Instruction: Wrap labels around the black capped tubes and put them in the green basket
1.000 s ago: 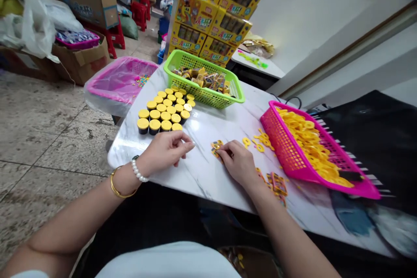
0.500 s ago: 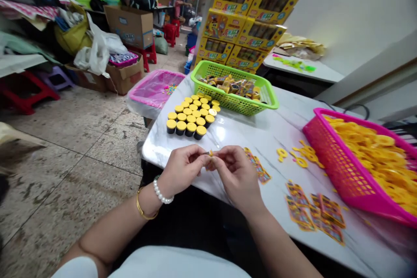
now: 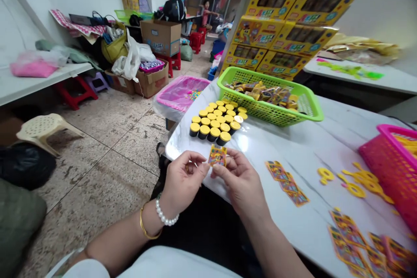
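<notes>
A small printed card or packet (image 3: 217,155), yellow and orange with a cartoon figure, is held upright in front of me. My right hand (image 3: 241,179) pinches its lower right part between thumb and fingers. At its left edge, the thumb and index finger of my left hand (image 3: 185,178) are closed against it. Just beyond stand rows of small black tubs with yellow lids (image 3: 215,124), one lid paler than the others. To the right of my hands lie several similar printed cards (image 3: 286,182) in an overlapping row, and more cards (image 3: 350,239) lie nearer the front.
A green basket (image 3: 270,110) of wrapped pieces stands behind the tubs. Yellow plastic rings with stems (image 3: 355,189) lie beside a pink basket (image 3: 384,160). Yellow boxes (image 3: 273,34) are stacked behind. A lined pink basket (image 3: 176,95) adjoins the table's left edge. Another person (image 3: 174,6) is at the back.
The card, edge-on and mostly hidden between my fingers before, now faces me with its print showing. My view has swung left, so the table's contents appear farther right.
</notes>
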Available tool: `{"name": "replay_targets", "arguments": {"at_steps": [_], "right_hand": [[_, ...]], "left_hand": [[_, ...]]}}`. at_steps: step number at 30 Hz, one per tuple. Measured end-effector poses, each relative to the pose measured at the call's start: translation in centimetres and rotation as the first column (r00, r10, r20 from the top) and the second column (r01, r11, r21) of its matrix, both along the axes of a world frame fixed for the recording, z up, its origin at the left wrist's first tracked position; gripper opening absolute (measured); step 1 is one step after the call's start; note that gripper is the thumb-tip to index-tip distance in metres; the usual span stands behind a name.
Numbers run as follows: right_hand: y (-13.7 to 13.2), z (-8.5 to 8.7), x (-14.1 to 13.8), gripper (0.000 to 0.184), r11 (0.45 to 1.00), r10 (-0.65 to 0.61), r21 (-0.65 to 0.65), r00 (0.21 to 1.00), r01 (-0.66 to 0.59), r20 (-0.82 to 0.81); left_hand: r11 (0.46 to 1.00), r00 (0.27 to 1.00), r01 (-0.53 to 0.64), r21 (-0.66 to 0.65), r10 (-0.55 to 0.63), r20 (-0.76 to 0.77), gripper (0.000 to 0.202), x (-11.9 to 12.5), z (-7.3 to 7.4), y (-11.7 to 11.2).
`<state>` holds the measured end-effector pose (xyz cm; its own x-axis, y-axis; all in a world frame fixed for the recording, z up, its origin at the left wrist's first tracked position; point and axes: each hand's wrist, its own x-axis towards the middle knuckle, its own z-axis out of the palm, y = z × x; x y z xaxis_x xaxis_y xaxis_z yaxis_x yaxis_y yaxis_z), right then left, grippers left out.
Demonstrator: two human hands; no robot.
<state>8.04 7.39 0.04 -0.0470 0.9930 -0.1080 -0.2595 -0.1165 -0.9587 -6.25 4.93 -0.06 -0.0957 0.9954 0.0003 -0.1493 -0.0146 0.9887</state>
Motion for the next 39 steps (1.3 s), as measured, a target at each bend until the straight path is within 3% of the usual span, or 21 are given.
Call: {"name": "replay_targets", "arguments": {"at_steps": [4,9,14,19,29,39], "right_hand": [[-0.1,-0.2,0.1,0.034,0.996,0.086,-0.016,0.996,-0.085,0.035],[-0.2,-0.5,-0.1,0.032,0.988,0.155,-0.029,0.982,-0.153,0.107],[0.2,-0.9,-0.5,0.035,0.994,0.058,0.083,0.981,-0.075,0.188],[-0.2,-1.0,-0.9,0.038,0.993,0.07,0.079,0.973,-0.089,0.22],[-0.7,-0.2,-1.6,0.04,0.994,0.065,0.072,0.968,-0.084,0.241],[-0.9,-1.2,-1.7,0.035,0.986,0.078,0.127,0.965,-0.112,0.251]], "left_hand": [[0.999,1.0,-0.016,-0.035,0.017,0.024,0.028,-0.1,0.0,1.0],[0.989,0.991,0.129,-0.068,-0.127,0.033,0.024,-0.8,0.0,1.9],[0.99,0.989,-0.112,0.084,0.12,-0.09,0.017,-1.2,0.7,0.7],[0.948,0.955,-0.149,0.281,0.212,-0.207,0.019,-1.2,1.2,-0.2],[0.954,0.961,-0.154,0.257,0.205,-0.187,0.013,-1.1,0.0,-0.1],[0.956,0.965,-0.161,0.245,0.204,-0.162,0.013,-1.3,0.0,-0.6]]}}
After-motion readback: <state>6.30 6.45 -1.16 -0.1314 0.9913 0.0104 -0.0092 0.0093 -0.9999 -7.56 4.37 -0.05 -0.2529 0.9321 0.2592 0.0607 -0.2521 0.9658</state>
